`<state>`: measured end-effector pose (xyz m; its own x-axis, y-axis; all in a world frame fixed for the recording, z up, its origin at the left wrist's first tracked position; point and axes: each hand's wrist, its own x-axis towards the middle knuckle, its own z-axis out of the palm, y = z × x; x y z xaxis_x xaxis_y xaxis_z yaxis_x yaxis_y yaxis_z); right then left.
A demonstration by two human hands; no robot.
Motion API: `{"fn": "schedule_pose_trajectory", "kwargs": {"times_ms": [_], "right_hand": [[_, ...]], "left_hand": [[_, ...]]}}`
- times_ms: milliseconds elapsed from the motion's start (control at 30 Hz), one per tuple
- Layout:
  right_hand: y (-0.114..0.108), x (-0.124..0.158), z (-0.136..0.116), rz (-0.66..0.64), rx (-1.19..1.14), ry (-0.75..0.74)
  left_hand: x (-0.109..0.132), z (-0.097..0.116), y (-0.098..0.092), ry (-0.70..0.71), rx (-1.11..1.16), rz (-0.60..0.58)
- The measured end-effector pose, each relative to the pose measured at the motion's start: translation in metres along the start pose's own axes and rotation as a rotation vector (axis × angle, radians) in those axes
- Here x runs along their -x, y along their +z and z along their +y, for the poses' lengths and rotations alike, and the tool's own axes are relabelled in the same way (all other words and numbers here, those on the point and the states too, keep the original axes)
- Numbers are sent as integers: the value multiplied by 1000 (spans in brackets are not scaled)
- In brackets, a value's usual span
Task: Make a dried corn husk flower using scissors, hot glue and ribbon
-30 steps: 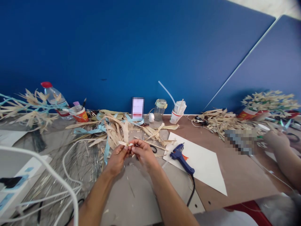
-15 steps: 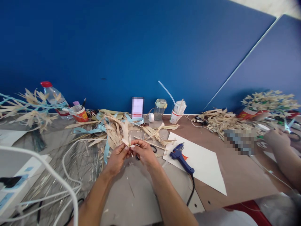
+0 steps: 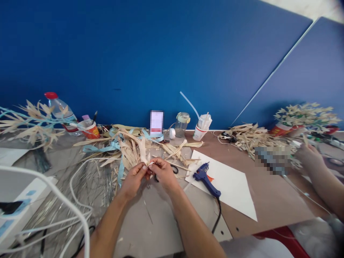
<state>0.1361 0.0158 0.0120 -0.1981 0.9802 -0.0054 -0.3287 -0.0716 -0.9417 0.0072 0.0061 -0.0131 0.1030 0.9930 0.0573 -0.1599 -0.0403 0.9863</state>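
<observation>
Both my left hand (image 3: 134,180) and my right hand (image 3: 164,174) are closed in a pinch, fingertips meeting over the grey table. Between them they hold a small pale piece of dried husk (image 3: 148,158), its tip pointing up; its lower part is hidden by my fingers. Just behind lies a heap of dried husk strips (image 3: 126,145) mixed with light blue ribbon (image 3: 100,148). Black scissor handles (image 3: 175,169) show beside and partly behind my right hand. To the right, a blue glue gun (image 3: 206,180) rests on a white sheet (image 3: 236,195).
At left are a power strip (image 3: 32,200), white cables (image 3: 77,211), thin wires (image 3: 107,184) and husk-leaf stems (image 3: 40,114). A phone (image 3: 156,122), glass jar (image 3: 182,124) and paper cup (image 3: 200,132) stand along the blue partition. A co-worker's hand (image 3: 309,157) is at far right.
My hands stay together, with a slight shift of the fingers and the husk piece. The co-worker's hand has moved a little left and now holds a pale strip. The view has shifted slightly.
</observation>
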Motion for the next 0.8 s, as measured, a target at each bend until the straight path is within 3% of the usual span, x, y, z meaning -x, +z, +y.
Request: {"fn": "schedule_pose_trajectory", "kwargs": {"times_ms": [133, 267, 400, 600, 700, 800], "right_hand": [[0, -2, 0, 52, 30, -26], [0, -2, -2, 96, 113, -82], [-6, -4, -2, 99, 206, -127], [-26, -14, 4, 307, 328, -149], [-29, -14, 4, 272, 596, -187], [-25, -9, 4, 87, 959, -286]], "left_hand": [[-1, 0, 0, -58, 165, -79], [0, 1, -2, -66, 82, -60], [-1, 6, -2, -70, 90, 88], [-4, 20, -7, 7, 340, 280], [-5, 23, -10, 33, 380, 330], [-5, 23, -12, 70, 403, 360]]}}
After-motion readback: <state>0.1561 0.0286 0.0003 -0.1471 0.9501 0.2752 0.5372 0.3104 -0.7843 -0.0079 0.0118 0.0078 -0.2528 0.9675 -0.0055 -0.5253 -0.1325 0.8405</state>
